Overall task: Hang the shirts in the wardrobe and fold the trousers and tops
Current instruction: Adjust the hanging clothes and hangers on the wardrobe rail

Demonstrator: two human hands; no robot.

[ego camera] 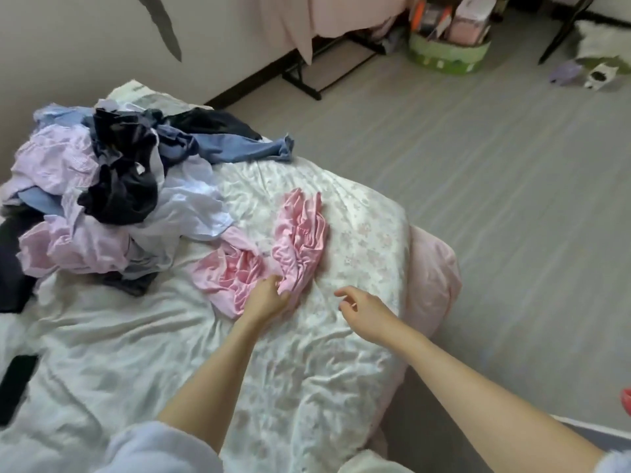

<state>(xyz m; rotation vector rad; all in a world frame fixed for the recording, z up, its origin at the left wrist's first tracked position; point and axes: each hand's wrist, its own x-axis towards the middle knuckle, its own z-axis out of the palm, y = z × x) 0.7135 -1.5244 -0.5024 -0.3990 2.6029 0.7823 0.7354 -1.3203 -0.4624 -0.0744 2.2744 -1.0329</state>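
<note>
1. The left hand reaches across the bed, its fingers curled into the near edge of a crumpled pink garment and pinching a fold of the cloth.
2. The right hand hovers just to the right of it, above the floral bedcover, holding nothing; its fingers are loosely spread and slightly bent (index finger pointing toward the pink cloth).
3. The pink garment lies bunched in the middle of the bed, apart from the other laundry except where its far left edge meets it.
4. The pile of clothes sits at the left of the bed: lilac, white, light blue and dark navy pieces tangled together (which are shirts and which trousers cannot be told).
5. Beyond the bed lies a grey floor, with a green round box of items at the far side.
</note>
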